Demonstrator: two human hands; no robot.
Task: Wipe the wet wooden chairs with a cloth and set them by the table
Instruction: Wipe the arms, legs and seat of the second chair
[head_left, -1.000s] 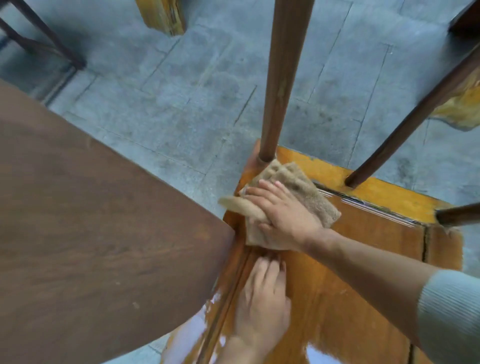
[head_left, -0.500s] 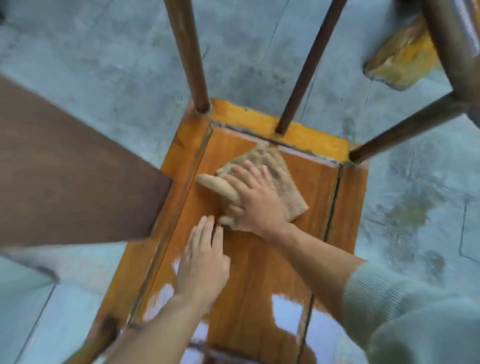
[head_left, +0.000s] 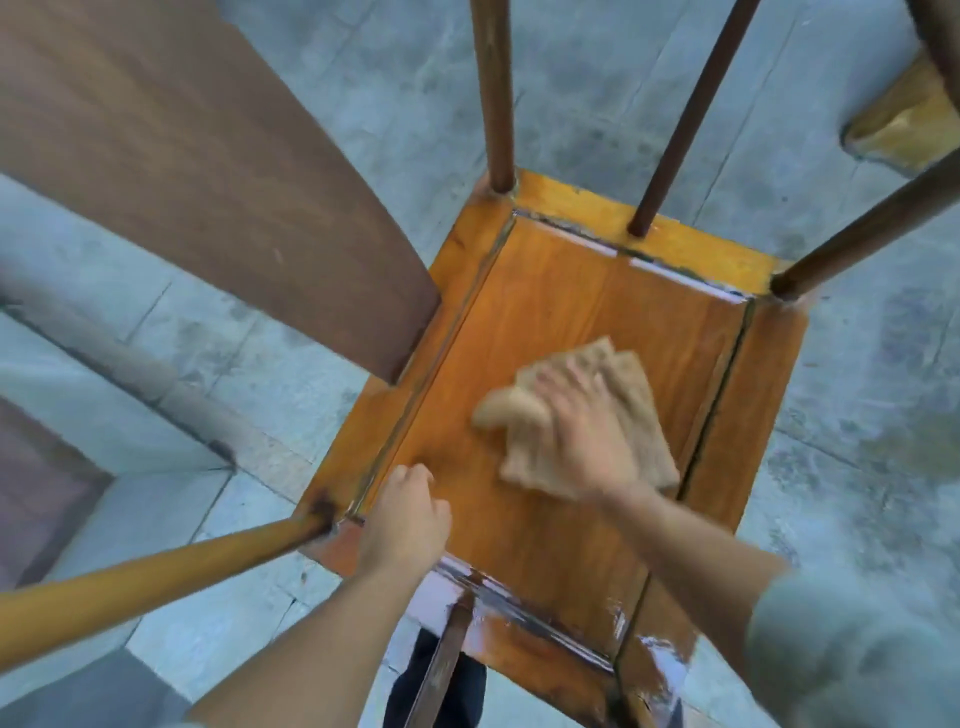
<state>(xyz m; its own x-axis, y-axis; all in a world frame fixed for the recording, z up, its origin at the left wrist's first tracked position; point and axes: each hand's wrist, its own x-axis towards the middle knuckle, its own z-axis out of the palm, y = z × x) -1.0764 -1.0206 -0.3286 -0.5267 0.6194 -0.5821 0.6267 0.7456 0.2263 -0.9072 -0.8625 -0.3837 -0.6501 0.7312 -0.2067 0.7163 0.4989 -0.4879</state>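
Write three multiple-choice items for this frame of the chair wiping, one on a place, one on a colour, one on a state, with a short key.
1. Where is the cloth?
A. on the chair seat
B. on the floor
C. draped over the table

2. What colour is the cloth?
A. blue
B. tan
C. white

3. What is the left hand doing?
A. holding a second cloth
B. hanging clear of the chair
C. resting on the seat's near left part, by the edge

Key: 1 A, since the right hand presses the cloth flat on the seat panel. 2 B, since the fabric is a light brownish tan against the orange wood. 3 C, since the hand sits on the seat with its fingers curled and nothing in it.
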